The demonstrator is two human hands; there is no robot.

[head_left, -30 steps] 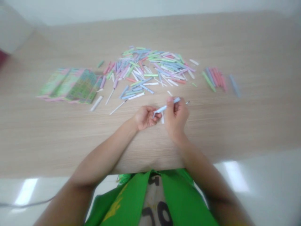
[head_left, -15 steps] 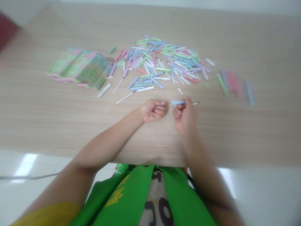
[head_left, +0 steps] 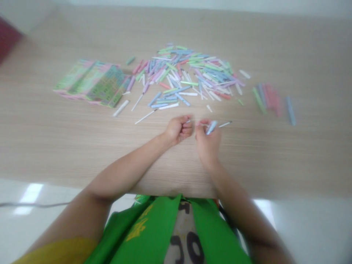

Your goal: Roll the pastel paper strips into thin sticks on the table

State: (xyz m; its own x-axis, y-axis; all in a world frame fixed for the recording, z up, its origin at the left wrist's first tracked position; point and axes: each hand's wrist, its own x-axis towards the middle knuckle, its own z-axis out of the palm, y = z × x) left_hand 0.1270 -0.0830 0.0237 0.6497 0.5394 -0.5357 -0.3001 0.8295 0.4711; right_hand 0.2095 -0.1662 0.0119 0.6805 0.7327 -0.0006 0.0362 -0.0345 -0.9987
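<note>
My right hand [head_left: 208,141] is closed around a light blue pen barrel [head_left: 211,127], which slants between the fingers. A thin white refill with a dark tip [head_left: 225,124] points out to the right beside that hand; whether the hand holds it is unclear. My left hand [head_left: 178,129] is curled shut with its fingers facing the right hand. Only a small pale end [head_left: 188,121] shows at its thumb, and the fingers cover the rest. The two hands are close together but apart, low over the table in front of me.
A wide pile of pastel pen parts [head_left: 192,69] spreads beyond my hands. Patterned green and pink boxes [head_left: 90,82] lie left of it. On the right is a row of coloured pen barrels [head_left: 268,99], with a single blue barrel [head_left: 290,110] beside it. Loose refills lie nearer.
My right hand has shifted slightly left, its fingertips closer to the left hand. The blue barrel has turned from level to slanted within its fingers. My left hand stays nearly still.
</note>
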